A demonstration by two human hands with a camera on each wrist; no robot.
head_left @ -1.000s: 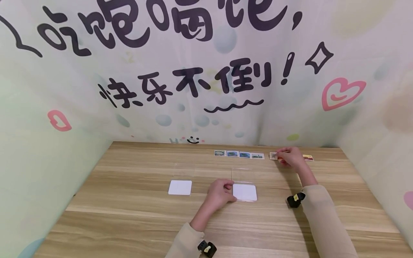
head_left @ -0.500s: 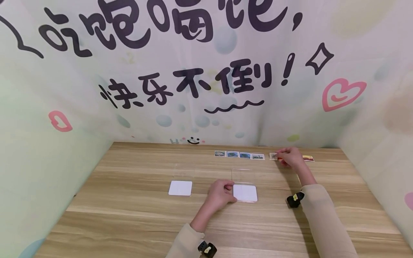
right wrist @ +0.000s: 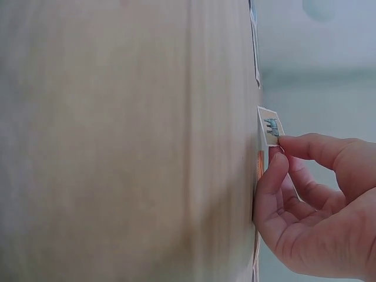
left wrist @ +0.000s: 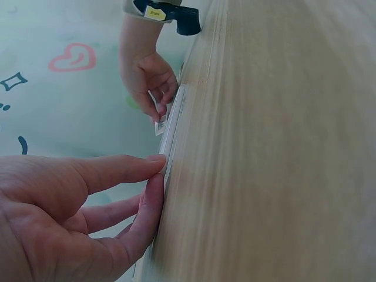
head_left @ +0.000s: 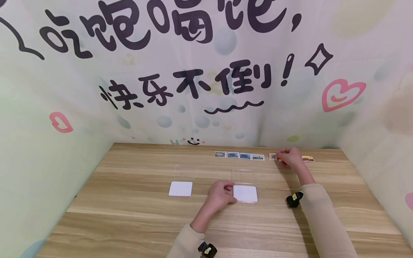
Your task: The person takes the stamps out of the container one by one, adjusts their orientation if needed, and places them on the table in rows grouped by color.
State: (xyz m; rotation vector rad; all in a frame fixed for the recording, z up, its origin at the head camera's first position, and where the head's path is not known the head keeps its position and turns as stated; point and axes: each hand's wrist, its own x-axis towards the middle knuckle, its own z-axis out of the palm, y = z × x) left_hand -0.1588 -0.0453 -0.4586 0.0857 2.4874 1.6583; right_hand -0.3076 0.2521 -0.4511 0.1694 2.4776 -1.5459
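My right hand point(head_left: 291, 157) pinches a postage stamp point(right wrist: 271, 126) between thumb and finger at the back right of the table. The stamp has a white border and a dark blue-green figure on tan; in the right wrist view it is tilted up off the table. My left hand point(head_left: 221, 195) holds the left edge of a clear plastic case point(head_left: 243, 176), thumb and finger pinching it in the left wrist view. This case lies unfolded on the table, a white card point(head_left: 245, 193) in its near half. Part of the stamp row is hidden behind my right hand.
Left of my left hand lies another white card point(head_left: 180, 189) with a faint clear panel behind it. Several stamps point(head_left: 245, 156) line the table's back edge, and a red-and-yellow stamp point(head_left: 308, 159) shows right of my right hand. A printed cloth wall point(head_left: 145, 122) rises behind.
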